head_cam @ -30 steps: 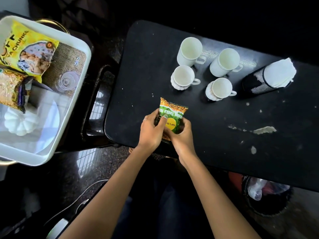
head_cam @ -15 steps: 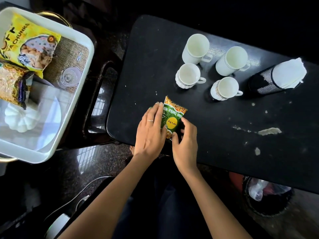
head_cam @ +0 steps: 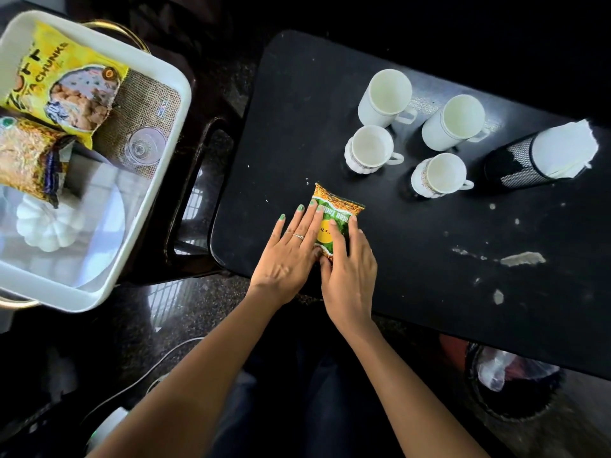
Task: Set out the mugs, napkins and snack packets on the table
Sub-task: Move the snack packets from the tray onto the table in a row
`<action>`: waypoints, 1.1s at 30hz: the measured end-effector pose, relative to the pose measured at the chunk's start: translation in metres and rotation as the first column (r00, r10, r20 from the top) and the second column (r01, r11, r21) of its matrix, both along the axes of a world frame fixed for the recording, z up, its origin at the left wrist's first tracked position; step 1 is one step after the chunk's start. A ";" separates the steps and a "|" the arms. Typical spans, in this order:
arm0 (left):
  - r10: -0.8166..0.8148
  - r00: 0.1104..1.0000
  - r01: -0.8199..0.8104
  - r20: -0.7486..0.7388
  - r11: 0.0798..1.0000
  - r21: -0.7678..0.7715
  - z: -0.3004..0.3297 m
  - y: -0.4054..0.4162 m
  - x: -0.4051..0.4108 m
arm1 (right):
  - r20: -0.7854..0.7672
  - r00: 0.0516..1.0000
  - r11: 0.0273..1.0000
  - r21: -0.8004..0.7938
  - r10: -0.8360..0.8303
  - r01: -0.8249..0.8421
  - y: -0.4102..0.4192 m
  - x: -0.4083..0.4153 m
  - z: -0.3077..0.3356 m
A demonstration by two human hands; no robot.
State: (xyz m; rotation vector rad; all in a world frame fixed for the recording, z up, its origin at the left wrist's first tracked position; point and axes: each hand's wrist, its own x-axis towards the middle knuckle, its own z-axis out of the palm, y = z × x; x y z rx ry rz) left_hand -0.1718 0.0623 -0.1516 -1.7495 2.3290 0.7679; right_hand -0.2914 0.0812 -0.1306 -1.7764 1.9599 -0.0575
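A small green and orange snack packet (head_cam: 334, 209) lies flat on the black table (head_cam: 413, 259) near its front left edge. My left hand (head_cam: 291, 249) rests on the packet's left side with fingers straight. My right hand (head_cam: 350, 262) presses its right side, fingers flat on top. Several white mugs (head_cam: 385, 94) stand upright behind the packet. A black mesh holder (head_cam: 519, 163) with white napkins (head_cam: 562, 150) stands to their right.
A white tray (head_cam: 172, 133) at the left holds a yellow packet (head_cam: 62, 77), an orange packet (head_cam: 26, 157), a burlap mat, a glass and a white ribbed dish (head_cam: 49, 223). A dark chair stands between tray and table. A bin (head_cam: 509, 381) sits under the table's front right.
The packet was held upright in both hands; it now lies flat on the table. Both hands have opened and spread over it.
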 end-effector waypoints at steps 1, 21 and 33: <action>-0.011 1.000 0.011 -0.002 1.000 -0.002 0.001 0.000 0.000 | -0.002 1.000 1.000 0.004 -0.007 0.007 0.000 0.000 0.000; 0.545 0.655 -0.689 -0.523 0.715 -0.118 0.068 -0.010 0.068 | 0.313 0.944 0.966 -0.258 0.102 -0.019 -0.045 0.099 0.059; 0.709 -0.154 -0.987 -0.689 -0.140 0.077 0.088 -0.040 0.187 | 0.632 0.738 0.965 -0.061 0.235 -0.255 -0.105 0.254 0.089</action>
